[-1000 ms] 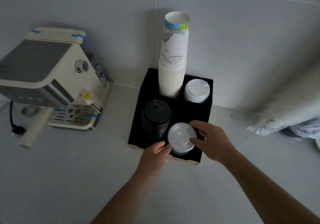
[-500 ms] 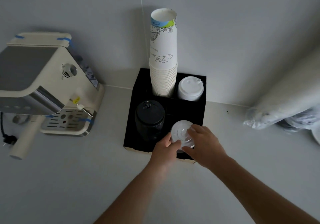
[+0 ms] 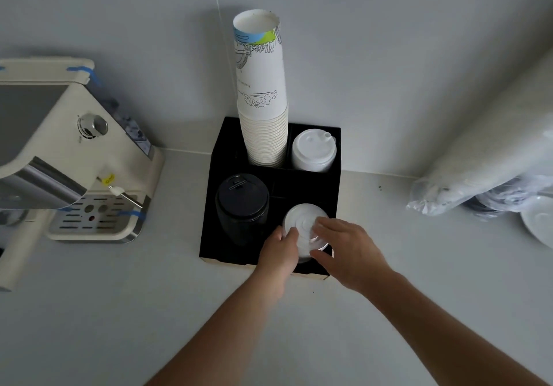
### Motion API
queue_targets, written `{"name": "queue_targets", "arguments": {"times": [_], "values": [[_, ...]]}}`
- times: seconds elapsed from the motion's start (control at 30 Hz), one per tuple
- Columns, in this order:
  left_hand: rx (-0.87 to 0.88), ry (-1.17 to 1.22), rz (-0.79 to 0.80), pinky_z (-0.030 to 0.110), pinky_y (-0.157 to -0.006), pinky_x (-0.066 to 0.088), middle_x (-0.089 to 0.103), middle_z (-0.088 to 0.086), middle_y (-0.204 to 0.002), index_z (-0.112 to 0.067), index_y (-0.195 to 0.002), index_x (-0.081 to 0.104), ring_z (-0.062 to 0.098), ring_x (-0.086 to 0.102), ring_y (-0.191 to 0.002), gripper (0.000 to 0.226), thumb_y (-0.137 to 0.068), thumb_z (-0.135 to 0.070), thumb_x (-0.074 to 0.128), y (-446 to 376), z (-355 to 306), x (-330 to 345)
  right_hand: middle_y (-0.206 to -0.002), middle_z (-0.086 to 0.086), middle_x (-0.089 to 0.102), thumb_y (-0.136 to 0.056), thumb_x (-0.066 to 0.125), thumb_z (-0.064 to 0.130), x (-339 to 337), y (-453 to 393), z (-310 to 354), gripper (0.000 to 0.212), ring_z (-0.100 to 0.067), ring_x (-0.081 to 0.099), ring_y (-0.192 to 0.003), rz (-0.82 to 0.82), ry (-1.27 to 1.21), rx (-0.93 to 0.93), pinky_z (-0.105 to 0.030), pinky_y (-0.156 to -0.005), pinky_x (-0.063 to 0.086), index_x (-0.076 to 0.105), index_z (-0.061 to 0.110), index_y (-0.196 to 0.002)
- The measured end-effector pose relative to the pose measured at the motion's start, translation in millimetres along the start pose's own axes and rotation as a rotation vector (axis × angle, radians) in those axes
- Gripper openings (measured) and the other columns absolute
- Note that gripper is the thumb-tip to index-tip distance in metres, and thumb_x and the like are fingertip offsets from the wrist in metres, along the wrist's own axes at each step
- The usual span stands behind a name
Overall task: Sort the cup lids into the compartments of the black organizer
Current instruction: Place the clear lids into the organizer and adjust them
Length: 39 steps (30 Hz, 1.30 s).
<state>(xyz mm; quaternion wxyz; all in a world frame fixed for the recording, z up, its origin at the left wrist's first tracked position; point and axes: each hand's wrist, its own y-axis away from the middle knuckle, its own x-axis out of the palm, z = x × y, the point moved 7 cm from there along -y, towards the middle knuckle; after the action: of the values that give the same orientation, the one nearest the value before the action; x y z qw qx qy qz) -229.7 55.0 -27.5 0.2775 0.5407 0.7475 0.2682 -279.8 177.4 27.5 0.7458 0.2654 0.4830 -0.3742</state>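
The black organizer (image 3: 299, 186) stands against the wall on the white counter. A stack of clear flat lids (image 3: 302, 221) sits in its front right compartment. My left hand (image 3: 279, 249) grips the stack's left edge and my right hand (image 3: 347, 249) grips its right edge, fingers over the top. A stack of black lids (image 3: 242, 203) fills the front left compartment. White sip lids (image 3: 312, 149) are stacked at the back right, and a tall stack of paper cups (image 3: 261, 92) rises from the back left.
A cream espresso machine (image 3: 59, 158) stands to the left of the organizer. At the right, plastic-wrapped sleeves (image 3: 490, 164) lean on the wall, with a white plate (image 3: 538, 224) beside them.
Both hands have closed in on the clear lid stack from its two sides, and it has settled lower into the front right compartment. The camera has shifted a little closer.
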Motion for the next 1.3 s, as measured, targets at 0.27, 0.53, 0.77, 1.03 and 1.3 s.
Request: {"name": "queue_targets", "arguments": {"times": [0.27, 0.53, 0.77, 1.03, 1.3], "values": [[-0.057, 0.193, -0.011, 0.033, -0.098, 0.044, 0.063, -0.003, -0.126, -0.027, -0.128, 0.057, 0.016, 0.057, -0.116, 0.048, -0.083, -0.041, 0.051, -15.1, 12.5, 4.9, -0.118, -0.003, 0.072, -0.077, 0.078, 0.019, 3.6, 1.2, -7.2, 0.028, -0.025, 0.070, -0.095, -0.026, 0.001, -0.080, -0.035, -0.083, 0.056, 0.074, 0.012, -0.104], [-0.012, 0.151, -0.048, 0.030, -0.093, 0.045, 0.063, -0.002, -0.125, -0.029, -0.134, 0.054, 0.017, 0.058, -0.115, 0.040, -0.095, -0.037, 0.048, -10.7, 11.7, 1.4, -0.118, -0.007, 0.073, -0.076, 0.082, 0.020, 9.7, 0.9, -6.6, 0.032, -0.027, 0.070, -0.105, -0.030, 0.031, -0.121, -0.037, -0.088, 0.057, 0.075, 0.011, -0.106], [0.004, 0.131, -0.019, 0.041, -0.106, 0.045, 0.059, -0.001, -0.134, -0.028, -0.138, 0.049, 0.018, 0.056, -0.121, 0.055, -0.085, -0.046, 0.049, -8.9, 10.7, 0.6, -0.126, -0.001, 0.069, -0.078, 0.077, 0.019, 4.2, 5.5, -5.0, 0.035, -0.024, 0.068, -0.110, -0.064, 0.010, -0.052, -0.030, -0.086, 0.054, 0.072, 0.014, -0.111], [0.033, 0.067, -0.005, 0.035, -0.108, 0.039, 0.051, -0.005, -0.139, -0.026, -0.139, 0.047, 0.016, 0.051, -0.126, 0.048, -0.093, -0.041, 0.049, 30.7, -7.2, -11.9, -0.139, 0.002, 0.061, -0.084, 0.073, 0.021, -13.0, 9.7, -8.9, 0.046, -0.016, 0.060, -0.125, -0.153, -0.140, 0.029, -0.026, -0.100, 0.045, 0.065, 0.017, -0.129], [0.296, -0.086, 0.068, 0.021, -0.099, 0.040, 0.051, -0.027, -0.115, -0.042, -0.131, 0.048, -0.014, 0.052, -0.107, 0.045, -0.088, -0.035, 0.059, 65.6, -45.1, -18.2, -0.125, -0.007, 0.070, -0.080, 0.077, 0.017, -69.3, -23.8, -20.5, 0.039, -0.023, 0.069, -0.110, -0.342, -0.188, 0.001, -0.034, -0.096, 0.053, 0.071, 0.011, -0.119]]}}
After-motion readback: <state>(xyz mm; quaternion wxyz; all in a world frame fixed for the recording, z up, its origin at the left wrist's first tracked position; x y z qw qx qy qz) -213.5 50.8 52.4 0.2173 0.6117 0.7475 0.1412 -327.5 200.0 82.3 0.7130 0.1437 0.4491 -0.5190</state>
